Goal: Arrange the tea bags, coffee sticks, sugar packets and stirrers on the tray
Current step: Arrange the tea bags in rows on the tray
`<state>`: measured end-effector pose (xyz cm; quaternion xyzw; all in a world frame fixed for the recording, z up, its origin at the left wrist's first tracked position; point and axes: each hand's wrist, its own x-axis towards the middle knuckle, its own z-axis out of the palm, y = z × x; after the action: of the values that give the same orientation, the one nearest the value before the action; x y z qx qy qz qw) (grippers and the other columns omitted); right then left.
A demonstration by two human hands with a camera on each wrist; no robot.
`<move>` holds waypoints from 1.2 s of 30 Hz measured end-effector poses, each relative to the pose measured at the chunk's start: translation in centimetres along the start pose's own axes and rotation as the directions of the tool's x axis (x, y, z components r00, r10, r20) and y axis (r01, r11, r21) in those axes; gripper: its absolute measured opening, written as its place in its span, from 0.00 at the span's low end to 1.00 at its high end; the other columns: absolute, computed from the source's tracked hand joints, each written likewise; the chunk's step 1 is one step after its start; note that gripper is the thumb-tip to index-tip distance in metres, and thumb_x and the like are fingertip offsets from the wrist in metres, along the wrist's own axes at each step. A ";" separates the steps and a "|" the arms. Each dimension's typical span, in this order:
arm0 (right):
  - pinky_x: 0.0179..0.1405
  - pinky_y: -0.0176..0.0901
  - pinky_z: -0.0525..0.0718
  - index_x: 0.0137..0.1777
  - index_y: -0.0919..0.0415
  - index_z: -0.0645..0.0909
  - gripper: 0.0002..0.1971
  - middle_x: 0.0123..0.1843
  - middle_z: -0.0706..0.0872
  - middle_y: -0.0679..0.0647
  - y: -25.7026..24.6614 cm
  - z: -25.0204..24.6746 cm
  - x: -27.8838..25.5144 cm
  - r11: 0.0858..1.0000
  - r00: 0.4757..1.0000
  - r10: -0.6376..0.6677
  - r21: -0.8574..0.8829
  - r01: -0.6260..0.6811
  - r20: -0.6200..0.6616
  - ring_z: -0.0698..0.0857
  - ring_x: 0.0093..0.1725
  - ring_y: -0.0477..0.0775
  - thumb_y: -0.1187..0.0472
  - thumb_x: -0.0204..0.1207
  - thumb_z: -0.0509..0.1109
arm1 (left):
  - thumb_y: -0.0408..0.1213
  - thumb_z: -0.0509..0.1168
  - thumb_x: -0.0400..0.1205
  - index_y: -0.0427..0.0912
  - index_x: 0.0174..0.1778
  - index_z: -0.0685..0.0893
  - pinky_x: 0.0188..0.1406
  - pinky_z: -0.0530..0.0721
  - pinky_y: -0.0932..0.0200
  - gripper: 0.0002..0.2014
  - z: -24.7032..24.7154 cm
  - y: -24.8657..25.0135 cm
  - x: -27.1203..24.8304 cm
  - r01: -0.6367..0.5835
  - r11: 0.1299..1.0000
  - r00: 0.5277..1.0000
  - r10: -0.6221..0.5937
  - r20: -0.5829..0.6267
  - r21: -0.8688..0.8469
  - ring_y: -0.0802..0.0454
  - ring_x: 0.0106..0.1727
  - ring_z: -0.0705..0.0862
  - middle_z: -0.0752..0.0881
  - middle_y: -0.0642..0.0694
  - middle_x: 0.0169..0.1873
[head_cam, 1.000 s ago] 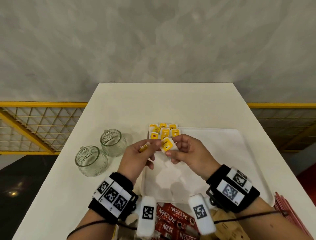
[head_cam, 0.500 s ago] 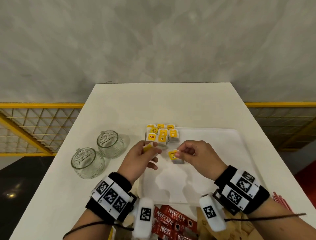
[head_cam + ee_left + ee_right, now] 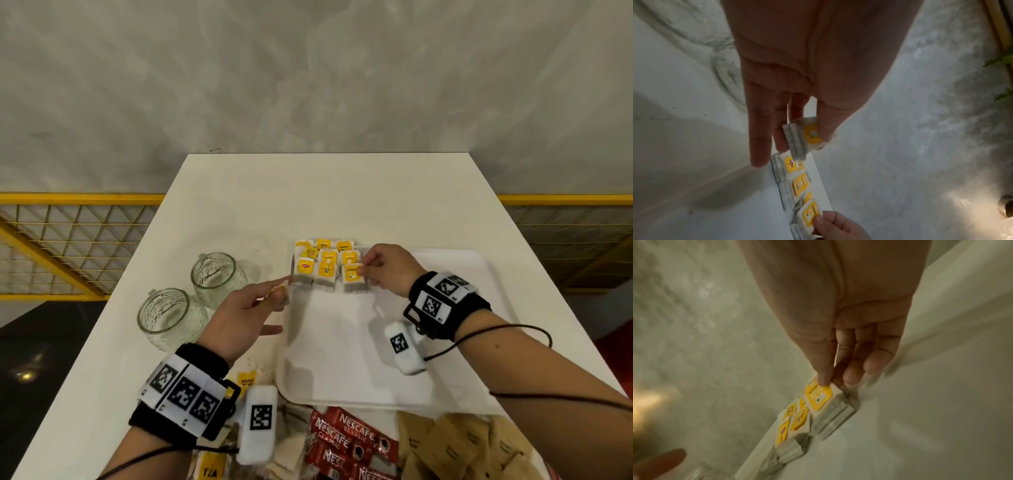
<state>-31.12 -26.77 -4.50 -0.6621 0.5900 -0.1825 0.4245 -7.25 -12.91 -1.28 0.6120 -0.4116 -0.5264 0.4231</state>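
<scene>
Tea bags waiting: a loose heap (image 3: 219, 469) at the table's near edge, below the left wrist; one yellow tag reads "TEA", another just above it "RELAX".
Coffee sticks: red sachets (image 3: 346, 445) at the near edge, outside the tray, printed "NESCAFE CLASSIC".
Sugar packets: brown paper packets (image 3: 455, 442) right of the sticks; their print is too small to read.
Stirrers: not clearly visible.
Tray: white tray (image 3: 342, 359), mostly bare, its long axis running left to right.
Left hand: left hand (image 3: 239, 315) hovers just off the tray's left rim, thumb and fingers pinching one tea bag (image 3: 804, 136) with a yellow tag.
Key relation: the arranged tea bags (image 3: 325, 265) lie ahead and slightly right of that pinched bag, in the tray's far left corner; the left hand is nearer the block's left side, so it probably goes there.
Right hand: right hand (image 3: 387, 270) pinches the nearest right bag (image 3: 818, 395) of the block, which rests on the tray.
Readable tag: the near left bag looks like "Lipton".
Glass mugs: two empty mugs (image 3: 171, 315) left of the tray.
</scene>
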 end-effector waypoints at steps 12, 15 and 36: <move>0.42 0.41 0.80 0.50 0.56 0.82 0.13 0.40 0.83 0.47 -2.0 -0.4 -0.7 0.993 0.984 -0.031 0.110 0.050 -0.174 0.81 0.37 0.48 0.55 0.70 0.79 | 0.30 0.74 0.76 0.41 0.52 0.85 0.36 0.90 0.54 0.10 0.0 0.8 0.3 -0.045 0.998 0.997 0.042 -0.070 -0.033 0.53 0.33 0.86 0.87 0.47 0.30; 0.35 0.32 0.76 0.53 0.55 0.87 0.12 0.41 0.83 0.48 -5.7 -0.2 -3.6 0.956 0.981 -0.190 0.235 0.177 0.032 0.80 0.34 0.44 0.54 0.71 0.78 | 0.28 0.76 0.73 0.41 0.53 0.83 0.34 0.88 0.58 0.15 0.5 1.5 0.5 -0.093 0.996 0.994 0.093 -0.060 -0.003 0.53 0.34 0.85 0.86 0.44 0.31; 0.36 0.30 0.76 0.43 0.56 0.89 0.04 0.35 0.85 0.45 -6.8 4.4 -5.3 0.923 0.914 -0.257 -0.202 0.329 0.314 0.80 0.33 0.37 0.57 0.70 0.79 | 0.35 0.71 0.79 0.44 0.40 0.89 0.40 0.84 0.54 0.03 -2.3 0.9 0.1 -0.095 0.971 0.976 0.135 -0.171 0.221 0.59 0.33 0.83 0.88 0.51 0.32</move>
<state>-24.88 -20.68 -0.32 -0.8108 0.4352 -0.0723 0.3846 -5.01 -13.11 -0.28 0.6748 -0.4591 -0.3948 0.4220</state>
